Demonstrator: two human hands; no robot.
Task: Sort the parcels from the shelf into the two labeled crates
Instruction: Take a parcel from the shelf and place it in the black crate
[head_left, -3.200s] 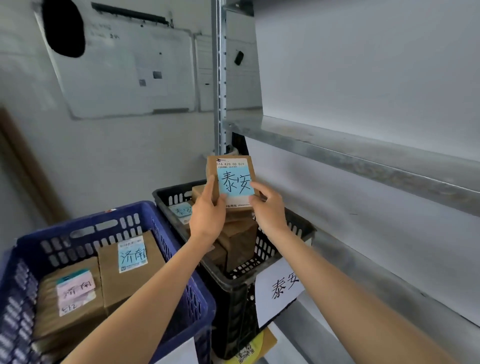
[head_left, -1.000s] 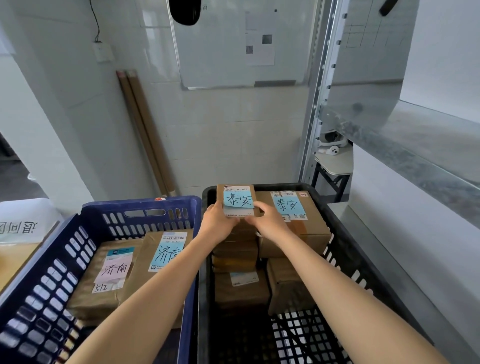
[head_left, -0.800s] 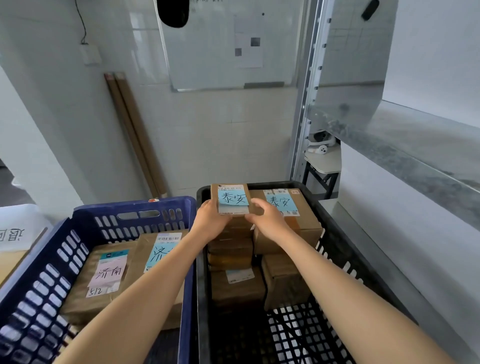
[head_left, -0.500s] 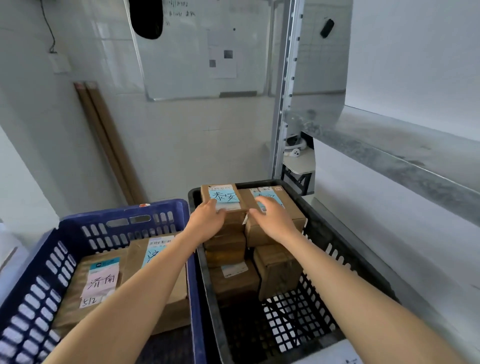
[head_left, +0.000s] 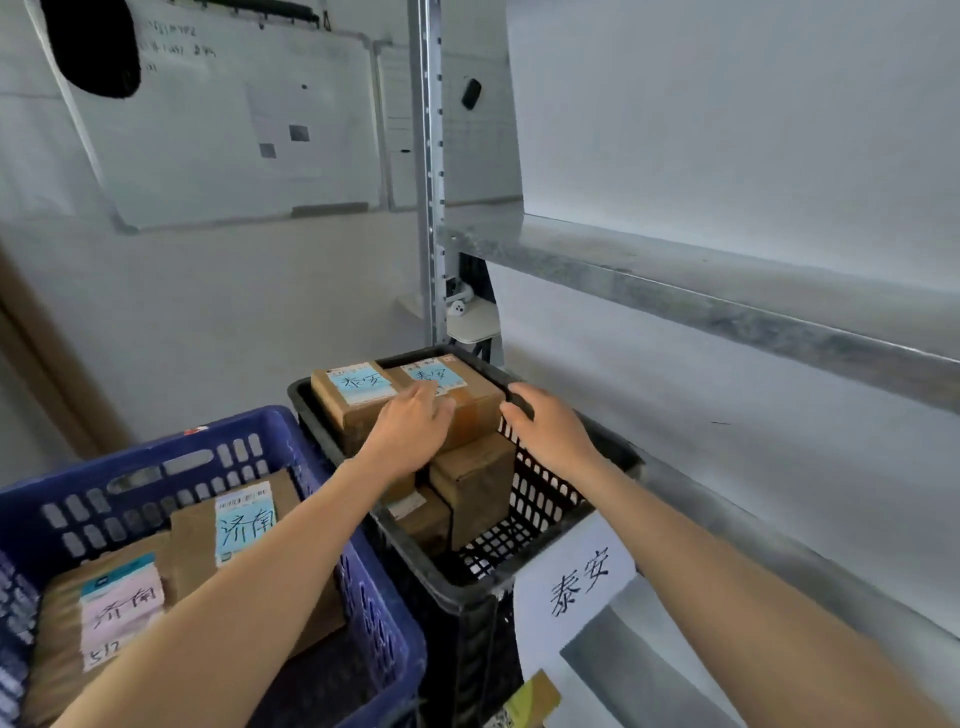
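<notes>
A small brown parcel (head_left: 347, 397) with a blue label lies on top of the stacked parcels at the back of the black crate (head_left: 550, 514). Beside it lies a second blue-labelled parcel (head_left: 470, 397). My left hand (head_left: 413, 434) hovers over these two parcels with relaxed fingers and holds nothing. My right hand (head_left: 545, 423) is above the black crate's right rim, fingers loose, holding nothing. The black crate carries a white paper sign (head_left: 574, 584). The blue crate (head_left: 171, 457) at left holds brown parcels, one with a blue label (head_left: 244, 522) and one with a pink label (head_left: 119, 605).
A metal shelf board (head_left: 727, 291) runs along the right above the black crate, held by a perforated upright post (head_left: 431, 171). A whiteboard (head_left: 223, 119) hangs on the tiled wall behind. A small table (head_left: 472, 322) stands behind the post.
Both hands carried the blue-labelled parcel down onto the stack in the black crate, then let go of it. The right hand has drawn away to the right; the left has slid off the parcel.
</notes>
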